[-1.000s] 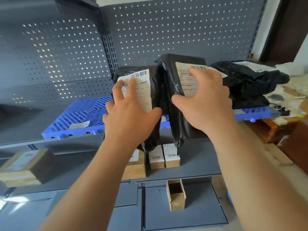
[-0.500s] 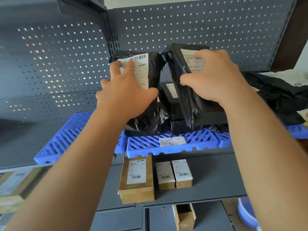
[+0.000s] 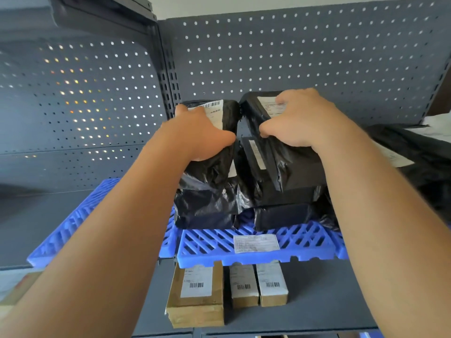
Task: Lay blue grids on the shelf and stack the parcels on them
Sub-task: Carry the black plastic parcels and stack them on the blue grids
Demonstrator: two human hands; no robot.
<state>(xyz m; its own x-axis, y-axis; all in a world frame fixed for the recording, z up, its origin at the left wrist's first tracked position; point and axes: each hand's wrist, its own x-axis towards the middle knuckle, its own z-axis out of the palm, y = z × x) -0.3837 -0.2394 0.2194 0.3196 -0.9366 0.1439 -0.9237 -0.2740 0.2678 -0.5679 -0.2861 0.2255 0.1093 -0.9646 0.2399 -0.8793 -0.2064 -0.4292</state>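
Two black plastic-wrapped parcels stand upright on the blue grids on the grey shelf. My left hand grips the left parcel near its top, over its white label. My right hand grips the right parcel at its upper edge. A third black parcel stands between and behind them. A flat black parcel lies under the right one. Another blue grid lies to the left, partly hidden by my left arm.
A pegboard back wall rises behind the shelf. More black parcels are piled at the right. On the lower shelf lie a brown box and two smaller boxes. A paper label sticks on the grid's front.
Both hands carried the two black parcels up and back onto the blue grids, where they now stand upright. The view has moved closer and tilted toward the shelf.
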